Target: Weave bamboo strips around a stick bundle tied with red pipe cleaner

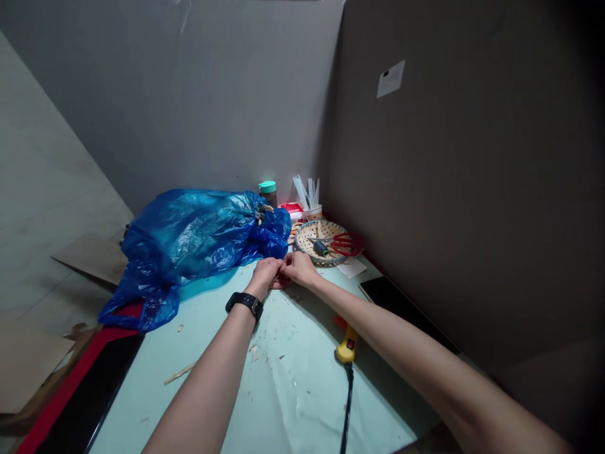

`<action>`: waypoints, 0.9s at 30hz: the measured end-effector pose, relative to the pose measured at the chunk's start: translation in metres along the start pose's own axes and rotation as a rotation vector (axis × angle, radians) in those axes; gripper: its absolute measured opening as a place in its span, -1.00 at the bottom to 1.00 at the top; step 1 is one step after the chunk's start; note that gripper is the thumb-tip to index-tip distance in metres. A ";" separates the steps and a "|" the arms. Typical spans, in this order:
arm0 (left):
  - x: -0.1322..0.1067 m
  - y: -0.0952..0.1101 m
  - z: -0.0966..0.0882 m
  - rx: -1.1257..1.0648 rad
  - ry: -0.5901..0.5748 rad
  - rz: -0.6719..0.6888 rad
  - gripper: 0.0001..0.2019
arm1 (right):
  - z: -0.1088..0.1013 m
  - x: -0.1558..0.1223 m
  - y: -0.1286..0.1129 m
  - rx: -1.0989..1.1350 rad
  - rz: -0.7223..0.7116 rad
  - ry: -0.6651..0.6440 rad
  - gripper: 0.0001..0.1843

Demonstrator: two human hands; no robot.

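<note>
Both hands meet over the far part of the table, just in front of a woven basket (pixel 302 247). My left hand (pixel 268 272), with a black watch on its wrist, has its fingers pinched together. Against it, my right hand (pixel 299 268) is closed too, fingertips touching the left ones. Whatever is between the fingers is too small or hidden to make out. In the basket lie red-handled scissors (pixel 347 244) and a dark thread spool (pixel 320 248). Under my right forearm rests a yellow corded tool (pixel 348 345), its front end partly hidden; it looks like a glue gun.
A large blue plastic bag (pixel 203 227) fills the left back. Behind stand a jar with a green lid (pixel 267 187) and a cup of white sticks (pixel 312 213). A dark phone-like slab (pixel 392 296) lies at the right by the wall. Scraps dot the table (pixel 278 391).
</note>
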State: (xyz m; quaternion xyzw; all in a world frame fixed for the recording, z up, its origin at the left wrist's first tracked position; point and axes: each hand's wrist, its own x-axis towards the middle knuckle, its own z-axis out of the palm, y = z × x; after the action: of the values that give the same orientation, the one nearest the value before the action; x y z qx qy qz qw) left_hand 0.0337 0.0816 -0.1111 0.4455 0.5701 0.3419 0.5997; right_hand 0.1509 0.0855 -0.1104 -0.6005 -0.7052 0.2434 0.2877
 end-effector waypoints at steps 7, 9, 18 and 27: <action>-0.005 0.002 -0.011 -0.008 -0.096 -0.034 -0.70 | -0.017 0.000 0.004 -0.066 -0.050 0.006 -0.87; -0.006 0.003 -0.013 -0.013 -0.113 -0.035 -0.73 | -0.022 0.001 0.003 -0.092 -0.082 0.035 -0.84; -0.008 0.002 -0.013 -0.062 -0.142 -0.033 -0.81 | -0.032 0.017 0.003 -0.205 -0.114 0.142 -0.79; -0.010 0.000 -0.014 -0.122 -0.142 0.013 -0.84 | -0.038 0.026 0.006 -0.239 -0.109 0.195 -0.76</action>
State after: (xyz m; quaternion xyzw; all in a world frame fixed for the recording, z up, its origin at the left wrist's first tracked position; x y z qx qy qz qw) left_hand 0.0183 0.0747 -0.1064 0.4350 0.5011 0.3476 0.6625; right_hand 0.1784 0.1119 -0.0845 -0.6121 -0.7295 0.0822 0.2939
